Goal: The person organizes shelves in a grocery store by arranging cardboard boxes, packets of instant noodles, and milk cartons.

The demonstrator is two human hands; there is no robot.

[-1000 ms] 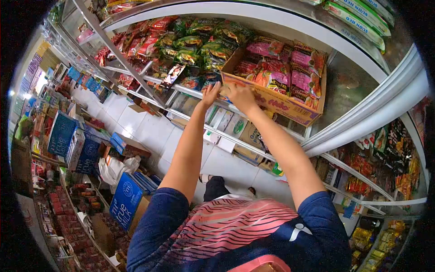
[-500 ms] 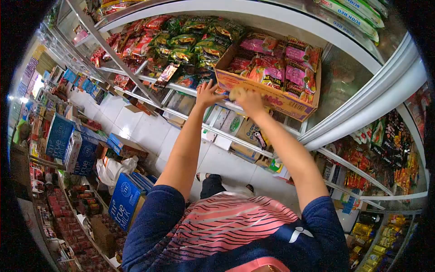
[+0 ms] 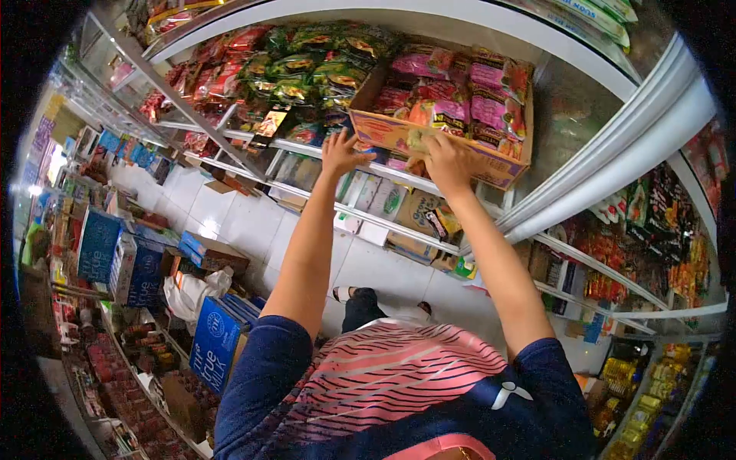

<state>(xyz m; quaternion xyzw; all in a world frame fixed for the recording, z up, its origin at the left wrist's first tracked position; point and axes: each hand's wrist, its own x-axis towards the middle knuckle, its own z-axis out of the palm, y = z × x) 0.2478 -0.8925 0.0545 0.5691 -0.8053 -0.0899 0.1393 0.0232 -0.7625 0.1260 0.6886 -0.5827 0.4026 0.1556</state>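
My right hand is closed around a small crumpled yellowish cloth, against the front wall of an open cardboard carton. Inside the carton stand pink instant noodle packets. To the left, my left hand has its fingers spread by the metal shelf edge, near the carton's left corner. Nothing shows in its fingers. Green noodle packets lie on the same shelf, left of the carton.
A glass cabinet frame surrounds the shelf, with a thick white post on the right. Packages sit on a lower shelf behind a rail. Blue milk cartons and a white plastic bag stand on the tiled floor to the left.
My right hand has moved the cloth rightward and upward along the carton's front. My left hand stays near the shelf edge with fingers spread. The whole view has shifted slightly.
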